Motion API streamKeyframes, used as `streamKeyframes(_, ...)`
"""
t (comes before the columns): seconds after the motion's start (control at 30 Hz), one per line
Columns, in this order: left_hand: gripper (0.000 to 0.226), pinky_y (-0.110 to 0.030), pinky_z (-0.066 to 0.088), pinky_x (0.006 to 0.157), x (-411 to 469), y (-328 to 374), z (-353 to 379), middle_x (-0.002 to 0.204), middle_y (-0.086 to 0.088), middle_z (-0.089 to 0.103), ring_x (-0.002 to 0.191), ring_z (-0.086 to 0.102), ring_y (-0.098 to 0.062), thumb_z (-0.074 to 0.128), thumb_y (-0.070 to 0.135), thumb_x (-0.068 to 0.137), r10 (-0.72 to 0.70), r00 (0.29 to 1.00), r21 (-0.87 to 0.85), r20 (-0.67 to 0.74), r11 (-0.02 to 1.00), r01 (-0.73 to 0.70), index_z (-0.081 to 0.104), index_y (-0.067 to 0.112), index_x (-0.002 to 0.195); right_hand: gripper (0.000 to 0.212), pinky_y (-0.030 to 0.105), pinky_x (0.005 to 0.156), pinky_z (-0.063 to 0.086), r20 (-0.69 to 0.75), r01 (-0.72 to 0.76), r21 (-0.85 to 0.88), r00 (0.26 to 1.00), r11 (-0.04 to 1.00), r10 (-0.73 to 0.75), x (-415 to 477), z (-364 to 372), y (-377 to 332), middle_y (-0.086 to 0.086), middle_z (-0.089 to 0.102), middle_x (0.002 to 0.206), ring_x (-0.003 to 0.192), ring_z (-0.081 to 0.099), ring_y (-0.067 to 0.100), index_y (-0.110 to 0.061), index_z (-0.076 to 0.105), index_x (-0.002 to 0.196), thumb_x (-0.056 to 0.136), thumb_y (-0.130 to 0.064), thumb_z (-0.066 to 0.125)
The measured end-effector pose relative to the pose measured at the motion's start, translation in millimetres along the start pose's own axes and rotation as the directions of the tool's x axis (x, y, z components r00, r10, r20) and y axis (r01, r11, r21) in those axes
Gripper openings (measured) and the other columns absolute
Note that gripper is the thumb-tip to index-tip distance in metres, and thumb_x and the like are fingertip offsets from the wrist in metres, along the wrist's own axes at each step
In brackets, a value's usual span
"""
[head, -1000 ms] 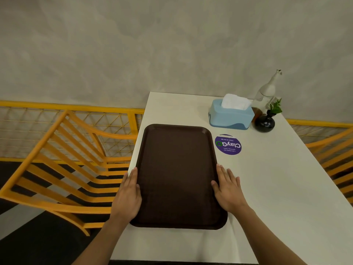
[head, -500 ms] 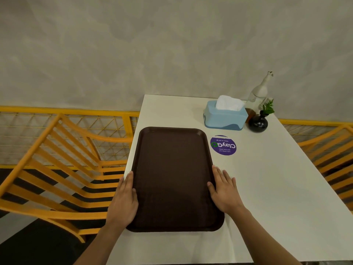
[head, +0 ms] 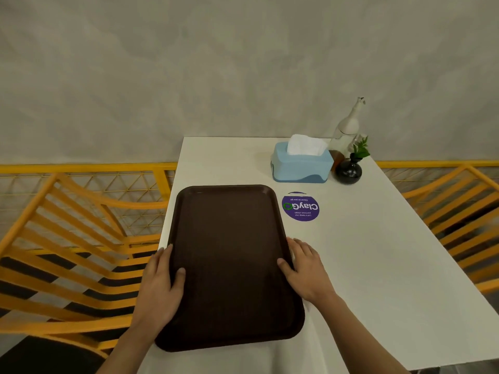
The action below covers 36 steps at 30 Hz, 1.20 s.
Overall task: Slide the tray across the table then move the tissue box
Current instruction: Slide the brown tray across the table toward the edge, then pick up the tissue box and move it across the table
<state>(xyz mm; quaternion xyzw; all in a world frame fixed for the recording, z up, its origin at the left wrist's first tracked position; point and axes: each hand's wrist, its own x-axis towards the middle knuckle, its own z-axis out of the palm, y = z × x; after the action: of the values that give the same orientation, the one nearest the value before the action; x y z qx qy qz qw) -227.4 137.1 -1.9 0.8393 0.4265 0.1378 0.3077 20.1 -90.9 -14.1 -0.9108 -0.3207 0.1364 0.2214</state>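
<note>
A dark brown tray lies lengthwise on the white table, along its left edge. My left hand grips the tray's left rim, thumb over the rim onto the tray. My right hand holds the right rim the same way, fingers on the table side. A light blue tissue box with white tissue sticking up stands at the far right of the table, beyond the tray and apart from it.
A purple round sticker lies flat beside the tray's far right corner. A small black vase with a green sprig and a clear bottle stand right of the tissue box. Orange chairs flank the table; a grey wall is behind.
Both hands have curled their thumbs over the tray's rims, from lying flat beside it. The tray looks a little nearer the table's left edge; the view has shifted too.
</note>
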Motion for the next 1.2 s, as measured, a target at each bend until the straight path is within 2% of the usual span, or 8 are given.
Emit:
streamKeyframes(0.2, 0.062, -0.043, 0.034, 0.115, 51, 93, 10, 0.159, 0.002, 0.03, 0.146, 0.03, -0.02, 0.051, 0.041, 0.098, 0.243, 0.969, -0.064, -0.041, 0.967, -0.245, 0.028, 0.03, 0.154, 0.063, 0.039, 0.113, 0.035, -0.139, 0.024, 0.171, 0.99, 0.985, 0.0, 33, -42, 11, 0.001, 0.041, 0.157, 0.145, 0.034, 0.022, -0.024, 0.037, 0.153, 0.099, -0.048, 0.059)
streamKeyframes(0.37, 0.069, -0.04, 0.039, 0.11, 109, 178, 39, 0.155, 0.004, 0.034, 0.142, 0.038, -0.019, 0.055, 0.051, 0.093, 0.324, 0.945, -0.113, -0.042, 0.938, -0.326, 0.027, 0.032, 0.153, 0.061, 0.028, 0.1, 0.04, -0.263, 0.062, 0.209, 0.965, 0.976, -0.005, 90, -97, 26, 0.004, 0.049, 0.15, 0.135, 0.045, 0.022, -0.022, 0.043, 0.149, 0.096, -0.039, 0.067)
streamKeyframes(0.53, 0.085, -0.03, 0.038, 0.102, 162, 241, 86, 0.155, 0.001, 0.035, 0.139, 0.042, -0.019, 0.065, 0.055, 0.086, 0.284, 0.959, -0.194, -0.009, 0.94, -0.28, 0.024, 0.027, 0.155, 0.061, 0.031, 0.104, 0.035, -0.327, 0.093, 0.256, 0.945, 0.962, -0.004, 162, -142, 50, 0.001, 0.044, 0.153, 0.137, 0.044, 0.022, -0.025, 0.038, 0.151, 0.098, -0.042, 0.062)
streamKeyframes(0.7, 0.103, -0.039, 0.039, 0.107, 208, 275, 134, 0.159, -0.003, 0.032, 0.143, 0.037, -0.023, 0.074, 0.057, 0.077, 0.211, 0.976, -0.224, 0.047, 0.955, -0.195, 0.018, 0.025, 0.157, 0.062, 0.032, 0.102, 0.036, -0.334, 0.139, 0.336, 0.942, 0.932, -0.02, 221, -154, 74, -0.016, 0.04, 0.13, 0.12, 0.039, 0.004, -0.044, 0.03, 0.14, 0.093, -0.037, 0.069)
streamKeyframes(0.87, 0.121, -0.042, 0.03, 0.114, 243, 288, 171, 0.164, -0.005, 0.024, 0.147, 0.027, -0.026, 0.085, 0.05, 0.07, 0.127, 0.988, -0.293, 0.091, 0.951, -0.095, 0.008, 0.02, 0.16, 0.075, 0.03, 0.103, 0.032, -0.287, 0.109, 0.405, 0.958, 0.908, 0.013, 252, -138, 93, -0.016, 0.037, 0.137, 0.124, 0.035, 0.003, -0.042, 0.023, 0.147, 0.089, -0.04, 0.072)
streamKeyframes(0.97, 0.127, -0.04, 0.031, 0.112, 257, 288, 185, 0.16, -0.009, 0.031, 0.144, 0.031, -0.027, 0.09, 0.044, 0.066, 0.094, 0.99, -0.32, 0.106, 0.946, -0.055, 0.009, 0.015, 0.16, 0.086, 0.038, 0.113, 0.036, -0.258, 0.074, 0.459, 0.965, 0.886, 0.053, 259, -127, 103, 0.0, 0.039, 0.154, 0.139, 0.039, 0.019, -0.022, 0.023, 0.157, 0.09, -0.033, 0.075)
streamKeyframes(1.1, 0.107, -0.022, 0.045, 0.091, 266, 284, 195, 0.136, 0.001, 0.052, 0.123, 0.051, -0.02, 0.091, 0.036, 0.067, 0.064, 0.989, -0.396, 0.134, 0.918, -0.006, 0.028, 0.02, 0.152, 0.08, 0.045, 0.109, 0.046, -0.228, 0.049, 0.529, 0.97, 0.847, 0.086, 263, -119, 111, 0.004, 0.053, 0.145, 0.133, 0.051, 0.024, -0.018, 0.031, 0.154, 0.089, -0.028, 0.076)
streamKeyframes(1.2, 0.086, -0.011, 0.041, 0.07, 270, 284, 198, 0.118, 0.01, 0.058, 0.108, 0.058, -0.016, 0.09, 0.03, 0.068, 0.054, 0.989, -0.415, 0.137, 0.91, 0.008, 0.043, 0.024, 0.14, 0.074, 0.048, 0.106, 0.049, -0.223, 0.05, 0.55, 0.971, 0.834, 0.09, 267, -116, 114, 0.003, 0.057, 0.14, 0.13, 0.053, 0.025, -0.02, 0.036, 0.152, 0.089, -0.025, 0.076)
